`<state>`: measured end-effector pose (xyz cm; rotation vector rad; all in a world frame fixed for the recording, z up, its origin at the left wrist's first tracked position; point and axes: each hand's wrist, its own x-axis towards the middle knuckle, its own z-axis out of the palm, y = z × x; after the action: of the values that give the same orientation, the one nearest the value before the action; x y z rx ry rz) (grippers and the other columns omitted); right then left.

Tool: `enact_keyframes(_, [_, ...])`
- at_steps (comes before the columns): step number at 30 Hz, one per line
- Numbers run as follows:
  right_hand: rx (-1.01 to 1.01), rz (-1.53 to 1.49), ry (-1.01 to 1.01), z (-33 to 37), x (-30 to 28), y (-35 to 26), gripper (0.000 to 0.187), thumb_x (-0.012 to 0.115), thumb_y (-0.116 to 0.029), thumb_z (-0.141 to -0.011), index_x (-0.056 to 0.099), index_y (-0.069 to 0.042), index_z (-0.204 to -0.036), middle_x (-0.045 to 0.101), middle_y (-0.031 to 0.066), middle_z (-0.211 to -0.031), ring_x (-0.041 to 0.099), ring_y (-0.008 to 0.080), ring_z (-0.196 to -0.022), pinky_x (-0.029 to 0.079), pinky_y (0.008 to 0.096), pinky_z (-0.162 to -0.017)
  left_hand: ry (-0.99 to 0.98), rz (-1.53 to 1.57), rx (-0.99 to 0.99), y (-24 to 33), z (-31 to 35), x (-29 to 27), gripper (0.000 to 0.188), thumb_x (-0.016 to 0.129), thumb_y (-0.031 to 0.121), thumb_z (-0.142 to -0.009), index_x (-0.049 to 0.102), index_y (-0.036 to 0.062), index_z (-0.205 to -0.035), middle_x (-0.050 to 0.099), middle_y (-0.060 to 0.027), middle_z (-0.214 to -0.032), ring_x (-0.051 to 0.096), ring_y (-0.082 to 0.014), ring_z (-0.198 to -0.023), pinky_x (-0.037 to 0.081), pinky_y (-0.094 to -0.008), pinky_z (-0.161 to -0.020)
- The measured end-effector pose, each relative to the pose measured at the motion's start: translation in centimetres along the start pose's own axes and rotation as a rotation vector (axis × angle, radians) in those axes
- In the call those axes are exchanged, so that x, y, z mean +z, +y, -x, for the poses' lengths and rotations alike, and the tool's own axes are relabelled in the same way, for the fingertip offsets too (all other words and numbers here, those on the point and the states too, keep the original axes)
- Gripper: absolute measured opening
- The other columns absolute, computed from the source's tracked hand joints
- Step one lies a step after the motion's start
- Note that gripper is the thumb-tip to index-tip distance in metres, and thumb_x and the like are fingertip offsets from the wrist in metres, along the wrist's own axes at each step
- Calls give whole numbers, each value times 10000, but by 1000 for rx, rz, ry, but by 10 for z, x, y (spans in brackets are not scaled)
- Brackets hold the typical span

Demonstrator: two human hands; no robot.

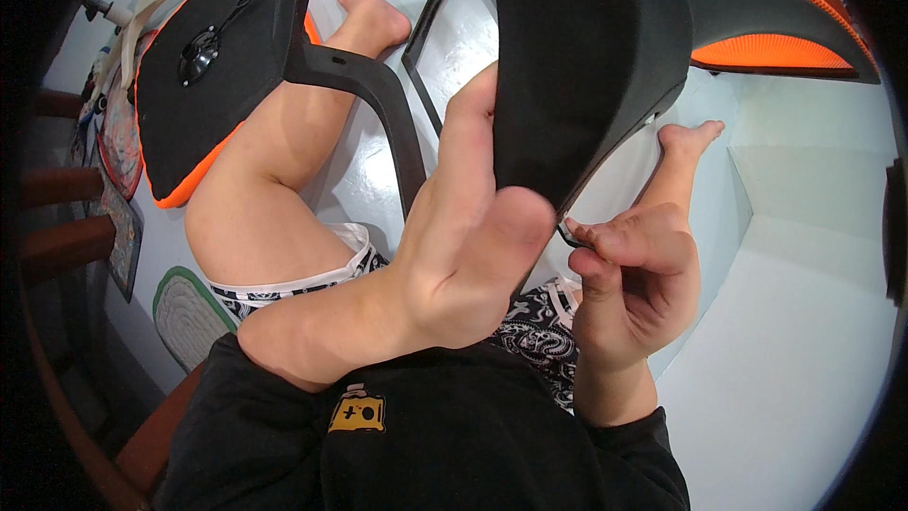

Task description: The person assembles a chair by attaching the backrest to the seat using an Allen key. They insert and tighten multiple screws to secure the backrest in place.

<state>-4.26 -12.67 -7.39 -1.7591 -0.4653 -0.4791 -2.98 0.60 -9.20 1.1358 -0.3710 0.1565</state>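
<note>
left hand (pixel 454 251) clasps a broad, curved black panel (pixel 596 66)
right hand (pixel 643 279) pinches a small, thin dark piece (pixel 570 237) at its edge

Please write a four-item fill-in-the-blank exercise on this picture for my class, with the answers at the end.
1. The left hand holds a large part coloured ____.
2. The hand pinching a small dark piece is the person's ____ one.
3. The cushion at upper left has trim coloured ____.
4. The mat at lower left has a border coloured ____.

Missing words: black; right; orange; green.
</note>
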Motion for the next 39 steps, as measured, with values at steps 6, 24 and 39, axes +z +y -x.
enact_keyframes(6, [225, -221, 109, -4, 3, -3, 213, 589, 68, -760, 488, -11, -930, 546, 86, -812, 595, 158, -665, 529, 276, -617, -40, -147, -34, 5, 0, 1, 674, 475, 173, -888, 61, -23, -1382, 379, -160, -1307, 432, -233, -1169, 341, -347, -980])
enact_keyframes(24, [-3, 210, 177, 40, 4, 49, 126, 640, -48, -797, 617, 7, -908, 589, 135, -901, 589, 210, -758, 475, 268, -662, -4, -137, 32, 2, -3, 0, 615, 512, 42, -859, 138, -81, -1332, 373, -176, -1270, 447, -186, -1117, 369, -284, -934])
enact_keyframes(39, [62, 51, -100, 33, -4, 44, 150, 708, -106, -743, 611, -6, -800, 589, 87, -828, 582, 177, -744, 466, 265, -661, 73, -136, -83, 9, 0, 6, 614, 464, 55, -858, 126, -55, -1358, 347, -142, -1307, 387, -182, -1163, 303, -295, -983])
